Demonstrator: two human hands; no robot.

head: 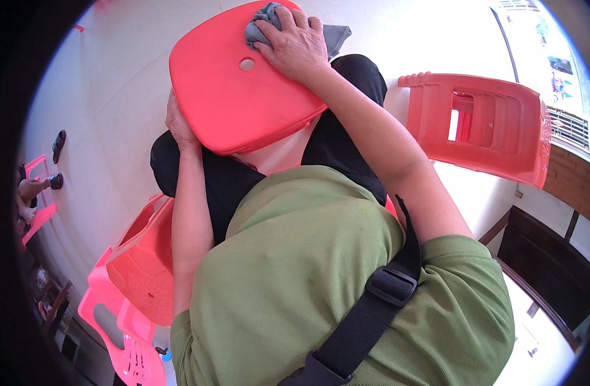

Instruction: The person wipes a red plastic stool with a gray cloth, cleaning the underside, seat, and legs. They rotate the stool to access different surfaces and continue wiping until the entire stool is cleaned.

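A red plastic stool [237, 96] with a round hole in its seat lies across my lap, the seat facing up at me. My left hand [180, 123] grips the stool's near left edge, its fingers partly hidden behind the rim. Bunched under my right hand [297, 43] is a grey-blue cloth [265, 24], pressed on the far part of the seat. A loose end of the cloth sticks out to the right of that hand, past the seat's edge.
Another red plastic stool [478, 159] lies on its side at the right. At the left are an orange-red stool [147, 270] and a pink plastic chair [99, 309]. Farther left, a person's leg [34, 188] shows by a pink chair, near a dark sandal [58, 145] on the pale floor.
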